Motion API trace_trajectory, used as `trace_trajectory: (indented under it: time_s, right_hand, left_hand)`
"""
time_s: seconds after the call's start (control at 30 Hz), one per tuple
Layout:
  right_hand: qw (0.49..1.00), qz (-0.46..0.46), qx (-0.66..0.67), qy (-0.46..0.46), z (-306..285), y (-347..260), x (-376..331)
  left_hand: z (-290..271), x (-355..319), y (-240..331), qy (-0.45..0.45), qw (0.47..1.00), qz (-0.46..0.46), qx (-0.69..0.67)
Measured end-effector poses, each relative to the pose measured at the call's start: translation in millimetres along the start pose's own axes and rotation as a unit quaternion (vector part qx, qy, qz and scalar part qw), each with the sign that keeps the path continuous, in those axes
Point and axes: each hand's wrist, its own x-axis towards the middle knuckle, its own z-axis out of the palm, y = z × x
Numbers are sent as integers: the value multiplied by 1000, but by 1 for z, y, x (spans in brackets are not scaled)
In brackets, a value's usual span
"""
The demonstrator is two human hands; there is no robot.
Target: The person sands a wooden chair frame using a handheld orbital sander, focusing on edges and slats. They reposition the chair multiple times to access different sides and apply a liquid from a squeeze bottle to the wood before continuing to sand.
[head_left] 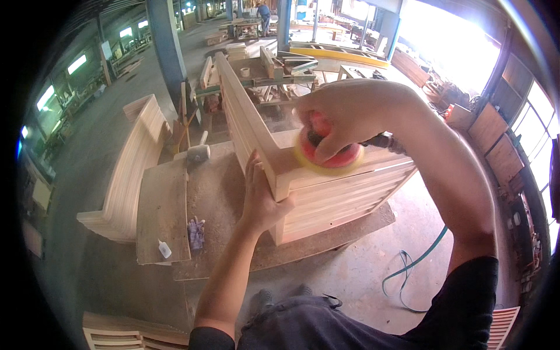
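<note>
My right hand [350,111] is wrapped over the top of a red air sander [345,161], whose round yellow pad rests on the top rail of a slatted wooden frame [338,205]. The pad's rim looks blurred. A hose fitting [385,142] leaves the sander beneath my wrist. At the frame's near left corner, my left hand [265,201] grips the post, thumb on the front face and fingers along the left side. The frame stands on a dusty wooden workbench [219,201].
A mallet [199,153], a patterned glove [196,232] and a white squeeze bottle [164,249] lie left of the frame. Curved wooden pieces [131,175] are stacked beyond. A green hose [429,251] trails at right. A person [263,17] stands far off beside pillars.
</note>
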Motion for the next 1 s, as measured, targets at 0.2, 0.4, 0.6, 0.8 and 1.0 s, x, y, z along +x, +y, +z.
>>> trace_trajectory:
  time_s: [0.2, 0.4, 0.6, 0.8, 1.0]
  right_hand:
    - [998, -45, 34, 23, 7, -3, 4]
    - [998, -46, 50, 18, 6, 2, 13]
    - [995, -75, 49, 33, 12, -15, 16]
    - [983, 94, -61, 146, 35, 70, -55]
    - [846, 276, 177, 421, 139, 67, -160]
  left_hand:
    - [-5, 2, 3, -31, 999, -15, 13]
    - [-2, 0, 1, -18, 1000, -13, 18]
    - [-5, -1, 2, -28, 999, -21, 35]
    - [1, 5, 3, -31, 999, -21, 24]
    - [6, -4, 5, 46, 983, -65, -168]
